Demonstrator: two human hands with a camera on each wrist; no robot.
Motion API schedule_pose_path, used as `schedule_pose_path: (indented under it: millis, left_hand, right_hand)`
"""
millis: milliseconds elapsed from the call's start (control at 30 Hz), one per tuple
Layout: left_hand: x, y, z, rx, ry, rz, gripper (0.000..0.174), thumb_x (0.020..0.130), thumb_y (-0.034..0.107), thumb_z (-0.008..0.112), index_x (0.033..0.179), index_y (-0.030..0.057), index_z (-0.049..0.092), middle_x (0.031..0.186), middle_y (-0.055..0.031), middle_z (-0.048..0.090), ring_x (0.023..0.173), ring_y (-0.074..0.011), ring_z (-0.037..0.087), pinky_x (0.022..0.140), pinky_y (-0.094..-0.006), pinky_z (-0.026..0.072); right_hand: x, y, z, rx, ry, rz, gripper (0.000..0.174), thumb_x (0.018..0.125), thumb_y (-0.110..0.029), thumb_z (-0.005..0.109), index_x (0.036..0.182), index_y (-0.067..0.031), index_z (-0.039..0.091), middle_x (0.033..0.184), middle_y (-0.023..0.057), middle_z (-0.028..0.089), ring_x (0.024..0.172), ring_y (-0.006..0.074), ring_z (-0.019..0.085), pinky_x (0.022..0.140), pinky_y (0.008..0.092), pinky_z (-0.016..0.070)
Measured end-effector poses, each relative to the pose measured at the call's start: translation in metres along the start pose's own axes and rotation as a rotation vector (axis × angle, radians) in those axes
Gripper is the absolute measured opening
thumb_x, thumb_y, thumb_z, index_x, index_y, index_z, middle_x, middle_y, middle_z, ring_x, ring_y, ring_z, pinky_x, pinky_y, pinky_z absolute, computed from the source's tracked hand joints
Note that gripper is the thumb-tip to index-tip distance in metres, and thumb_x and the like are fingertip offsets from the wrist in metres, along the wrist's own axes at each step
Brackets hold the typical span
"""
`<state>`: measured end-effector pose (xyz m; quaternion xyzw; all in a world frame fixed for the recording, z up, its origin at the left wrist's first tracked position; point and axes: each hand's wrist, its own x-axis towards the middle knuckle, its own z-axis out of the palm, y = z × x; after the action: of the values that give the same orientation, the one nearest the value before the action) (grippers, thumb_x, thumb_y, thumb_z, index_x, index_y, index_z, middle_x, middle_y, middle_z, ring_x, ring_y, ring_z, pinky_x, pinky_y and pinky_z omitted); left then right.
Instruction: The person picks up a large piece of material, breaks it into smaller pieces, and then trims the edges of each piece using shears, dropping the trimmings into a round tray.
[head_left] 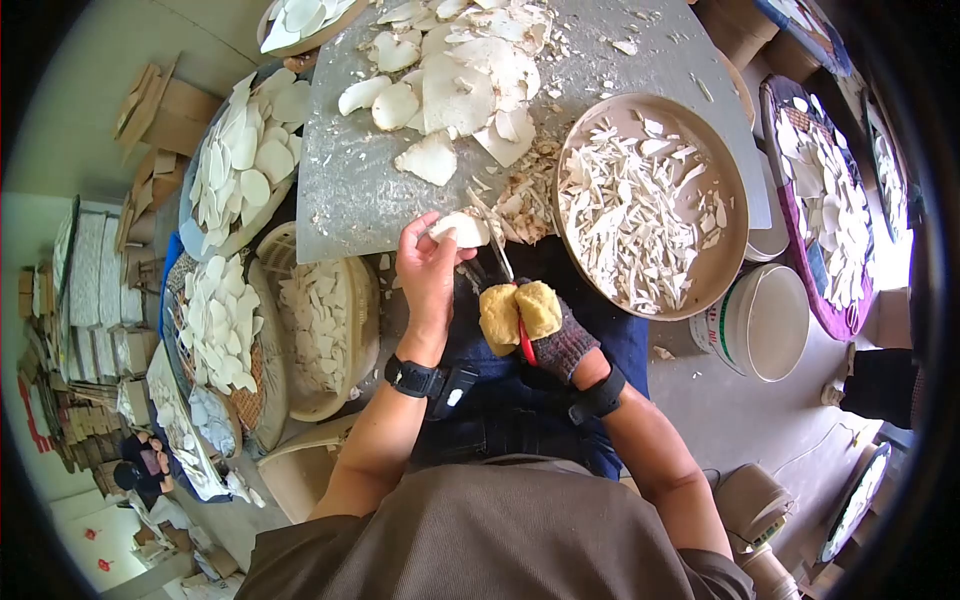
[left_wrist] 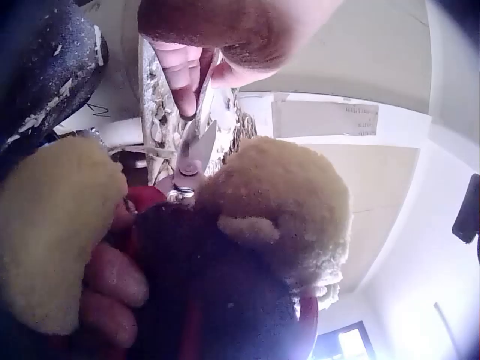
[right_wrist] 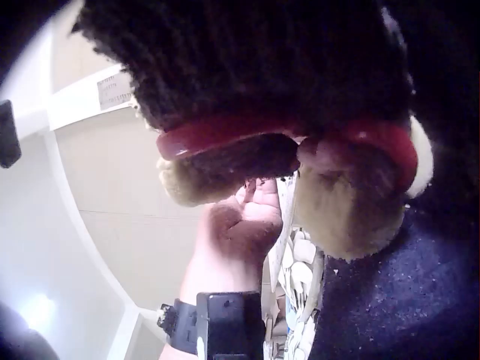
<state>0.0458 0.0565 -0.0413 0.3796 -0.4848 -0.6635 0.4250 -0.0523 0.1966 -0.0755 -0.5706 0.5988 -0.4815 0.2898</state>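
Note:
My left hand [head_left: 424,285] pinches a thin white slice [head_left: 462,229] with a brownish edge between thumb and fingers, at the table's near edge. In a dark knit glove, my right hand [head_left: 566,345] grips a pair of scissors [left_wrist: 190,163] with red handles. Pieces of yellow foam [head_left: 540,309] pad the grip and cover part of the fingers. The blades point up toward the table, right beside the slice's right edge. In the right wrist view, the glove and red handle loops [right_wrist: 225,135] fill the upper part, hiding the blades.
A grey table [head_left: 345,205] bears a heap of white slices [head_left: 455,90] and scattered scraps. At its right corner a round tray [head_left: 735,170] holds trimmed strips. A basket [head_left: 362,300] of pieces stands left, a white bucket [head_left: 778,325] right. Several trays of slices surround me.

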Motion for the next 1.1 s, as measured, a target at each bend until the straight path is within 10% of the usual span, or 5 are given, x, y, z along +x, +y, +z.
schedule_pose_path:
  millis: [133, 333, 500, 767, 1100]
  left_hand:
    - [0.005, 0.0, -0.008, 0.049, -0.024, -0.061, 0.029, 0.086, 0.0, 0.056, 0.115, -0.004, 0.051, 0.095, -0.0144, 0.064, 0.075, -0.0177, 0.065, 0.065, -0.0278, 0.0562]
    - [0.017, 0.011, -0.019, 0.178, -0.256, -0.219, 0.029, 0.086, 0.001, 0.054, 0.115, -0.0046, 0.051, 0.094, -0.0135, 0.064, 0.075, -0.017, 0.065, 0.064, -0.0269, 0.0559]
    - [0.015, 0.014, -0.01, 0.165, -0.252, -0.193, 0.029, 0.086, 0.001, 0.055, 0.115, -0.0028, 0.051, 0.094, -0.0132, 0.065, 0.074, -0.0165, 0.065, 0.064, -0.0264, 0.0557]
    - [0.009, -0.003, -0.003, 0.085, -0.117, -0.126, 0.034, 0.085, 0.0, 0.055, 0.119, -0.0016, 0.05, 0.09, -0.0128, 0.066, 0.073, -0.0161, 0.065, 0.063, -0.027, 0.0559]
    - [0.013, -0.007, -0.009, 0.071, -0.095, -0.209, 0.038, 0.083, 0.001, 0.059, 0.117, -0.0018, 0.045, 0.091, -0.0151, 0.065, 0.075, -0.0195, 0.066, 0.064, -0.0304, 0.0567]
  right_hand:
    - [-0.003, 0.01, 0.016, 0.473, -0.01, 0.185, 0.024, 0.069, -0.012, 0.061, 0.091, -0.0051, 0.061, 0.084, 0.015, 0.061, 0.079, 0.0363, 0.057, 0.068, 0.0425, 0.0467]
    - [-0.002, 0.006, -0.006, -0.113, -0.139, -0.143, 0.023, 0.09, -0.011, 0.048, 0.108, 0.0007, 0.057, 0.103, 0.0103, 0.065, 0.094, 0.0208, 0.064, 0.083, 0.0324, 0.0508]
    - [-0.007, 0.032, 0.008, 0.185, -0.117, 0.171, 0.027, 0.079, -0.01, 0.064, 0.105, -0.0015, 0.059, 0.102, 0.0115, 0.064, 0.093, 0.0222, 0.063, 0.079, 0.0329, 0.0503]
    - [-0.004, 0.0, -0.007, -0.151, 0.045, -0.163, 0.023, 0.067, -0.019, 0.068, 0.084, -0.0053, 0.062, 0.078, 0.0147, 0.062, 0.074, 0.0345, 0.06, 0.064, 0.0417, 0.0488]
    - [-0.011, 0.002, 0.003, 0.233, 0.046, 0.086, 0.014, 0.074, -0.019, 0.061, 0.082, -0.0065, 0.063, 0.077, 0.0126, 0.064, 0.073, 0.0328, 0.061, 0.064, 0.0407, 0.0494]
